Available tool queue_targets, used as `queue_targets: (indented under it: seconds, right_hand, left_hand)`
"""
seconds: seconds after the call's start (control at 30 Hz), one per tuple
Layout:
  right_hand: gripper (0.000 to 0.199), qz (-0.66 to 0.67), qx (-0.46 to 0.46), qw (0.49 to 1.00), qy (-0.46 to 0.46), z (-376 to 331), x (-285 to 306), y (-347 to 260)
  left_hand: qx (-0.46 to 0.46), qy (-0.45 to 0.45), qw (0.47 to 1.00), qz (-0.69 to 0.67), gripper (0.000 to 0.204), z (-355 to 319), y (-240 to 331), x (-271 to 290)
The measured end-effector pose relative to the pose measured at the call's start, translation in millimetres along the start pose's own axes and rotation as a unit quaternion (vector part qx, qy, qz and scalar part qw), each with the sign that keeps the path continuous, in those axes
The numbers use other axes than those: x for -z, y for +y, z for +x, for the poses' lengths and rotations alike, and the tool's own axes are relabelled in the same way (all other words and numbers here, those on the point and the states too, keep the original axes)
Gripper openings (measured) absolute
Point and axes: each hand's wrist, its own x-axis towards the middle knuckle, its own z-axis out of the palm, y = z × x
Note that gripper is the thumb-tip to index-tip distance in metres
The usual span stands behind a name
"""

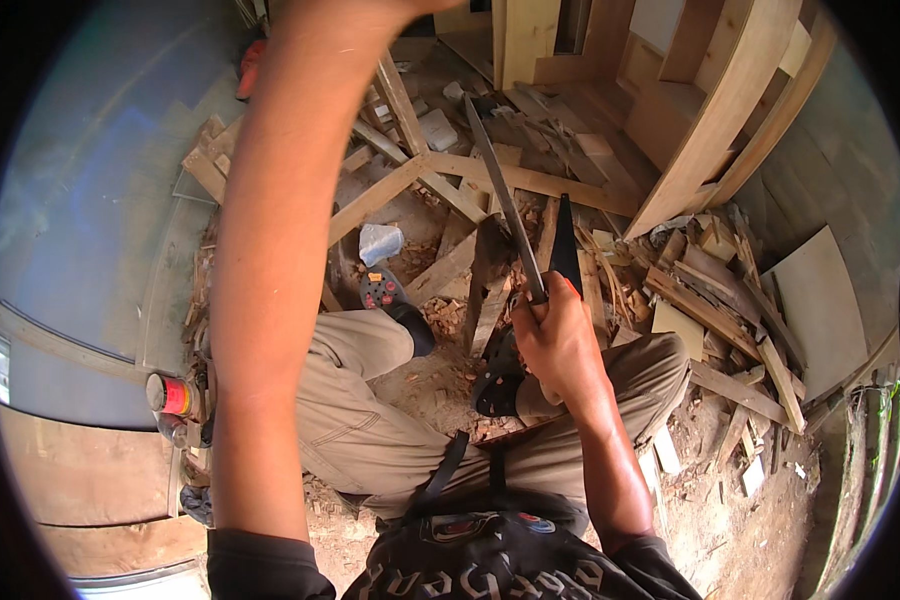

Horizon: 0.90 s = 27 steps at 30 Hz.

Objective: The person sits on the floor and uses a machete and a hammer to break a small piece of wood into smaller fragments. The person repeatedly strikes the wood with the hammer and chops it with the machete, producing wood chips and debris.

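Observation:
My right hand [560, 345] is closed around the lower end of a long, narrow grey metal blade [505, 195], which slants up and away to the left and tapers at its tip. Beside it, a black saw-like tapered blade [565, 250] points away from me; its lower end is hidden behind the hand. I cannot tell whether the hand holds that one too. My left arm reaches far forward across the view, and only a sliver of my left hand [415, 8] shows at the top edge, its fingers out of sight. A dark chunk of wood [490, 255] stands under the grey blade.
My legs are bent, with a dark clog [382, 288] on one foot. Crossed wooden battens [420, 165] lie ahead, and a wooden frame [710, 120] stands at the far right. Scrap wood [710, 300] is heaped right. A red-labelled can [175, 396] sits left by the blue-grey wall [90, 200].

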Motion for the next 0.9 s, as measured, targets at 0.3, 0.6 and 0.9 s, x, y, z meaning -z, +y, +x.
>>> queue_targets:
  seconds: [0.3, 0.6, 0.9]
  right_hand:
    - [0.026, -0.047, 0.066, 0.997, 0.017, 3, -12, 17]
    - [0.018, -0.014, 0.011, 1.0, -0.012, -4, -6, 4]
    - [0.022, 0.007, 0.012, 1.0, -0.012, -8, -8, 14]
  left_hand:
    - [0.096, -0.308, 0.946, -0.015, 0.092, -77, -48, -79]
    - [0.028, -0.428, 0.879, 0.21, 0.091, -92, -31, -81]
    - [0.334, 0.181, 0.911, -0.161, 0.086, -191, -37, -74]
